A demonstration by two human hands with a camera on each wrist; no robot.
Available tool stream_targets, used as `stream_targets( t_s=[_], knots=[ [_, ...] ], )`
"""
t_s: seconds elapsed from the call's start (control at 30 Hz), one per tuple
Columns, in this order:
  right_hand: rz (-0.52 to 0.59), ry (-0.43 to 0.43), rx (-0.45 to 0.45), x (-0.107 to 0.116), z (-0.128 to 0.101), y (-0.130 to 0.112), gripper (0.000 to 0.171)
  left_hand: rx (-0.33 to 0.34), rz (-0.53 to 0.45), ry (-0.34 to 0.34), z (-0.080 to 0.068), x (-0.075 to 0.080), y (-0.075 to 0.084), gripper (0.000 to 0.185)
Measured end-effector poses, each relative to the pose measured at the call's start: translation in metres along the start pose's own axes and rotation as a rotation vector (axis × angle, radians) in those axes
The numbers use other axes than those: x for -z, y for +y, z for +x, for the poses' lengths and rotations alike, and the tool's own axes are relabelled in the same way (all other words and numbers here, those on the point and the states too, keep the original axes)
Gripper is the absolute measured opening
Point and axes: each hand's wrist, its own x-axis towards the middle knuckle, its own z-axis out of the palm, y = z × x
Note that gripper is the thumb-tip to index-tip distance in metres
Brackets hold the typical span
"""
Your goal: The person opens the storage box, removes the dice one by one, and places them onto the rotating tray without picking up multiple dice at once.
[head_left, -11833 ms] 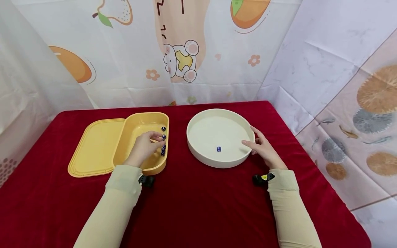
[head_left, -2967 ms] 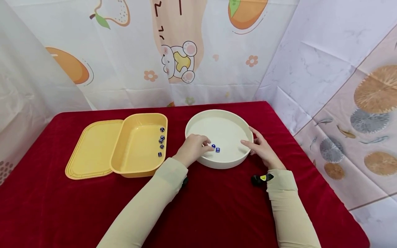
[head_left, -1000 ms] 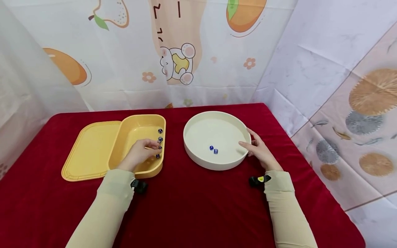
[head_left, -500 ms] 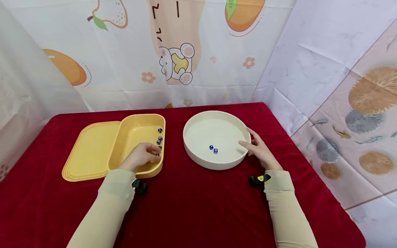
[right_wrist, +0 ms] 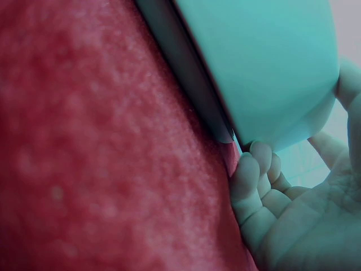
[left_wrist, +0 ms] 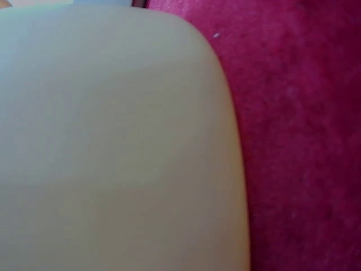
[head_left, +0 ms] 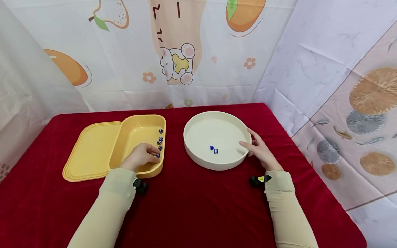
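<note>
Inside the yellow box (head_left: 136, 129), my left hand (head_left: 140, 156) reaches down near the right wall. Its thumb and fingertips close on the nearest blue die (head_left: 158, 156). Several more blue dice, among them a far die (head_left: 160, 131), lie in a row along that wall. My right hand (head_left: 260, 150) grips the right side of the round cream tray (head_left: 214, 117), thumb over the rim and fingers outside. In the right wrist view, the right hand's fingers curl under the tray wall. Two blue dice (head_left: 214, 149) lie apart from the hands on the tray floor.
A flat yellow lid (head_left: 91, 151) lies left of the box, against its side. Red cloth (head_left: 192, 203) covers the table. Printed curtains (head_left: 124, 69) hang behind and at the sides. The left wrist view shows mostly the box's outer wall (left_wrist: 124, 141).
Earlier the tray held one die; a second was set there by the left hand. That hand then returned to the box and moved onto the nearest die. The right hand stayed on the tray.
</note>
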Motion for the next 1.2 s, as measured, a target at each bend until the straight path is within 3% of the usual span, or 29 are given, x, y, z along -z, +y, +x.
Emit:
stream_targets(
  t_s=[0.33, 0.7, 0.93, 1.2],
  knots=[
    [-0.012, 0.006, 0.018, 0.000, -0.002, -0.001, 0.081, 0.020, 0.075, 0.027, 0.005, -0.001, -0.002, 0.025],
    [-0.016, 0.005, 0.025, -0.001, -0.001, 0.000, 0.080, 0.044, 0.001, 0.022, 0.000, 0.000, 0.000, 0.031],
    [-0.015, 0.002, 0.020, -0.001, -0.001, 0.000, 0.081, 0.044, -0.056, 0.071, 0.000, 0.000, 0.004, 0.029],
    [0.001, 0.006, 0.015, -0.001, 0.001, 0.002, 0.081, -0.014, -0.078, 0.138, -0.001, 0.004, 0.011, 0.029]
  ],
)
